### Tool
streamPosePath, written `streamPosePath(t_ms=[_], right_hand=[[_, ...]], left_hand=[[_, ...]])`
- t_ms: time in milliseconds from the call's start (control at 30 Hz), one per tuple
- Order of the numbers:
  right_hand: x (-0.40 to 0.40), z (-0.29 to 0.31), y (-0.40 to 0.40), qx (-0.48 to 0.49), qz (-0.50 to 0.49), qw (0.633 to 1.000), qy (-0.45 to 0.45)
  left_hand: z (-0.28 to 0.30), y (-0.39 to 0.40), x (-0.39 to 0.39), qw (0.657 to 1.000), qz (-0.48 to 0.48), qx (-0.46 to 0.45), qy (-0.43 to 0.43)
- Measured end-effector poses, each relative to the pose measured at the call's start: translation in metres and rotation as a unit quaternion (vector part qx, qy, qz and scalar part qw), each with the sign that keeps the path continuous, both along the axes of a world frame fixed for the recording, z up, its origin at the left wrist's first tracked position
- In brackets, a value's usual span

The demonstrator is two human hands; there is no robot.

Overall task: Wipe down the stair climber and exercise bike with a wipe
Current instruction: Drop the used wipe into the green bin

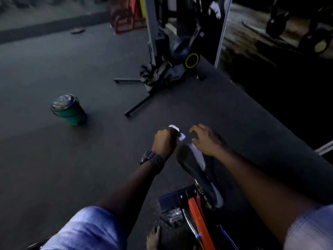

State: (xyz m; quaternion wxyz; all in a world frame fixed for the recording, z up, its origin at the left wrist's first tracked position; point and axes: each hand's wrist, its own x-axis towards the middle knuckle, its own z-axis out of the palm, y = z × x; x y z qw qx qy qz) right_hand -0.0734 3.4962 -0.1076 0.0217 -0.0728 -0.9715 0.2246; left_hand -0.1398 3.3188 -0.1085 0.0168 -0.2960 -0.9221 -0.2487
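Where the frame begins at the bottom, a bare foot (153, 238) rests on the dark floor (54, 159) beside the orange frame (197, 215) of the exercise bike (194, 177), between two light checked sleeves (84, 230). Above that, the bike's long black saddle (191, 165) rises away from the viewer. The left hand (163, 141), with a dark watch (152, 159) on its wrist, is curled into a fist around a white wipe (177, 131), which it holds at the saddle's narrow far tip. The right hand (204, 139) hovers just beside it over the saddle's right edge, fingers spread and bent, gripping nothing; whether it touches the saddle cannot be told. Farther out to the left, a green bucket (69, 110) with a shiny lid stands alone on the floor. Beyond it, a second machine (173, 60) with a yellow ring stands on thin black legs next to a grey post. Red gear (126, 17) is blurred at the far end.
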Motion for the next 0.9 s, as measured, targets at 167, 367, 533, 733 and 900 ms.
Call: streamPosePath(t_ms=[167, 367, 533, 733, 900], right_hand=[[-0.064, 0.075, -0.05, -0.007, 0.081, 0.992, 0.095], [-0.138, 0.175, -0.152, -0.007, 0.183, 0.964, 0.195], [-0.19, 0.228, -0.24, 0.033, 0.263, 0.938, 0.225], [-0.234, 0.251, -0.341, 0.086, 0.285, 0.92, 0.254], [-0.269, 0.264, -0.409, 0.124, 0.313, 0.906, 0.257]], left_hand=[[0.103, -0.063, -0.033, 0.984, 0.057, 0.136, 0.098], [0.2, -0.162, -0.062, 0.951, 0.11, 0.172, 0.232], [0.242, -0.256, -0.088, 0.924, 0.194, 0.145, 0.297], [0.264, -0.362, -0.124, 0.911, 0.254, 0.099, 0.309], [0.277, -0.428, -0.154, 0.92, 0.262, 0.041, 0.29]])
